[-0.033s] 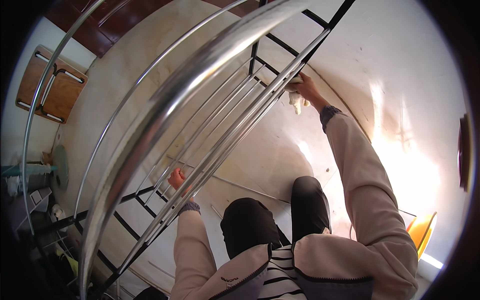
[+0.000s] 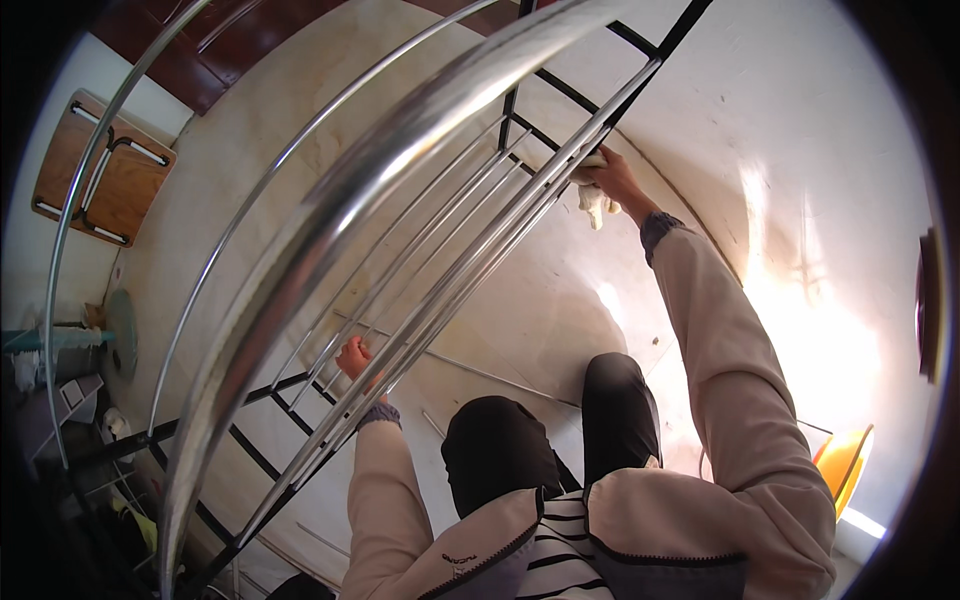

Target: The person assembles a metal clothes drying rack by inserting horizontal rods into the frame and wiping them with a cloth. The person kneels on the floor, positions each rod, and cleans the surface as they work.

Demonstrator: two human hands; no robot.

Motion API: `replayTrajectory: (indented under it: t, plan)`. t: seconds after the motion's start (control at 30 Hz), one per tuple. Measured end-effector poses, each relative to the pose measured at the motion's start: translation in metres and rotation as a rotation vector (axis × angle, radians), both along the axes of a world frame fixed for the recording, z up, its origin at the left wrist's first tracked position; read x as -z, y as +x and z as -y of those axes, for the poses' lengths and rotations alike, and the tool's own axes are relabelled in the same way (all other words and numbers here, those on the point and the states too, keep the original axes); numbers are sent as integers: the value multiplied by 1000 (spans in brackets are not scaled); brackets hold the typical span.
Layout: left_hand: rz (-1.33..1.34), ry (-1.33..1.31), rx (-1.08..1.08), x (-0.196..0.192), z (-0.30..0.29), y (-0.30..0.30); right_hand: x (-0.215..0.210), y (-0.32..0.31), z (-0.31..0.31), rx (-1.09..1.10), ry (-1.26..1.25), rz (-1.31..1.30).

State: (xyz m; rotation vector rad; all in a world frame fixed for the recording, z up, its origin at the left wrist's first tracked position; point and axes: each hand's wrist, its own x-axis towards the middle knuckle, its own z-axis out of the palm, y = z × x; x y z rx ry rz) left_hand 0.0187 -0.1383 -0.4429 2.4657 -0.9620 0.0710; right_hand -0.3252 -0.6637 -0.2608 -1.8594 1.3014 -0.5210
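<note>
A tall metal rack point(image 2: 345, 215) with shiny silver tubes and black crossbars slants across the view from lower left to upper right. At the upper end of its rails, my right hand point(image 2: 617, 177) is closed on a whitish cloth point(image 2: 595, 205), which hangs down from the fingers and touches the rails. My left hand point(image 2: 354, 357) is beside the lower end of the same rails, its fingers curled. The tubes partly cover that hand, so whatever it grips is hidden.
A folded wooden-topped stool or chair point(image 2: 105, 170) leans on the wall at left. Thin rods point(image 2: 480, 370) lie on the pale floor beyond my knees. A yellow round object point(image 2: 845, 465) stands at lower right. Clutter point(image 2: 75, 395) fills the left edge, and a dark red door point(image 2: 220, 45) is at the top.
</note>
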Motion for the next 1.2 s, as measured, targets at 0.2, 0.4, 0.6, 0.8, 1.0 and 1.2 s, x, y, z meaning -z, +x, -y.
replayTrajectory:
  t: [0.2,0.4,0.6,0.8,1.0,1.2]
  plan:
    - [-1,30,3,-3,0,1,-4,-1,-2,23,73,0]
    - [0,71,-9,-3,0,-1,3,-3,-1,37,16,-21]
    - [-68,11,20,-7,-1,-5,3,-5,-3,46,-5,8]
    - [-6,42,4,-9,-2,-5,0,-4,-4,26,-39,-65]
    - [-51,58,-45,-8,-1,-6,-6,-4,-7,14,21,-23]
    - [-36,87,-60,-9,-2,-7,-3,-6,-10,28,-9,-44]
